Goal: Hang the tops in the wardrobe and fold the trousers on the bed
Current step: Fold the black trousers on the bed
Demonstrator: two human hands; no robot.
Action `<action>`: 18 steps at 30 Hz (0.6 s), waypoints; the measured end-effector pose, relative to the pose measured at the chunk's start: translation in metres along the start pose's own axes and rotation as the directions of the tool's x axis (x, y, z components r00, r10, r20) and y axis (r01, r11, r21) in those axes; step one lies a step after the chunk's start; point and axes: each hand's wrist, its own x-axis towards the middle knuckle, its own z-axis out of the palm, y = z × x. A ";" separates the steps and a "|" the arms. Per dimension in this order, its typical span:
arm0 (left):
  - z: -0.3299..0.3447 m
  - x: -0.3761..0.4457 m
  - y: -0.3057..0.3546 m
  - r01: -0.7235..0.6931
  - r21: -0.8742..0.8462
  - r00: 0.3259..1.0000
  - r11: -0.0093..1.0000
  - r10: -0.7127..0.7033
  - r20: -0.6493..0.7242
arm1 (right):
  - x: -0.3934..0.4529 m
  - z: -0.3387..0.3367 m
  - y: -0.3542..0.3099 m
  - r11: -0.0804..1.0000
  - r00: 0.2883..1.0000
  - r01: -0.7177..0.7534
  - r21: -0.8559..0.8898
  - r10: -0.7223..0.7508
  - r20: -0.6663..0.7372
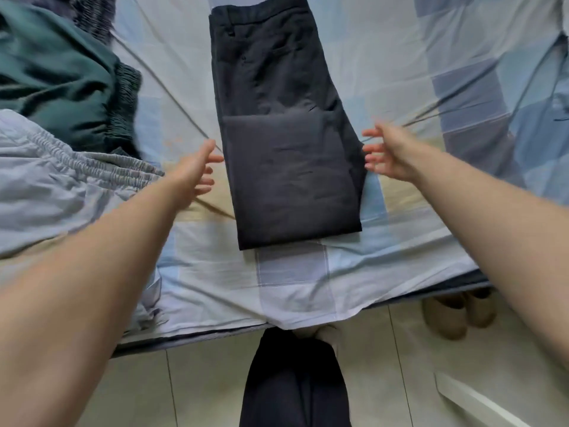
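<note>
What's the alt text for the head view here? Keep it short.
Dark trousers lie part-folded on a checked bedsheet, legs doubled up over the seat, with an open left hand and right hand reaching at either side. Green trousers and pale grey trousers lie unfolded at left.

Matt black cloth trousers [283, 149] lie on a creased cotton-like sheet [215, 272].

— What's the bed [289, 272] covered with?
— A checked sheet in pale blue, white and beige, creased.
— And lying on it?
— Black trousers [286, 143] in the middle, legs folded up over themselves, waistband at the far end. At the left, dark green trousers [58, 75] and, nearer, a light grey pair [52, 177] with an elastic waistband.
</note>
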 end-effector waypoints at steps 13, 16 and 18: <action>0.052 -0.008 -0.097 -0.103 0.152 0.995 0.983 0.101 0.019 | 0.008 0.017 0.110 0.920 0.997 0.050 -0.390 -0.022 0.075; 0.048 -0.012 -0.100 -0.089 0.231 0.996 0.969 0.079 0.049 | -0.004 0.013 0.123 0.913 0.997 0.058 -0.403 -0.030 0.075; 0.045 -0.018 -0.112 -0.047 0.273 0.998 0.961 0.031 0.061 | -0.017 0.011 0.134 0.939 0.995 0.021 -0.344 0.014 0.101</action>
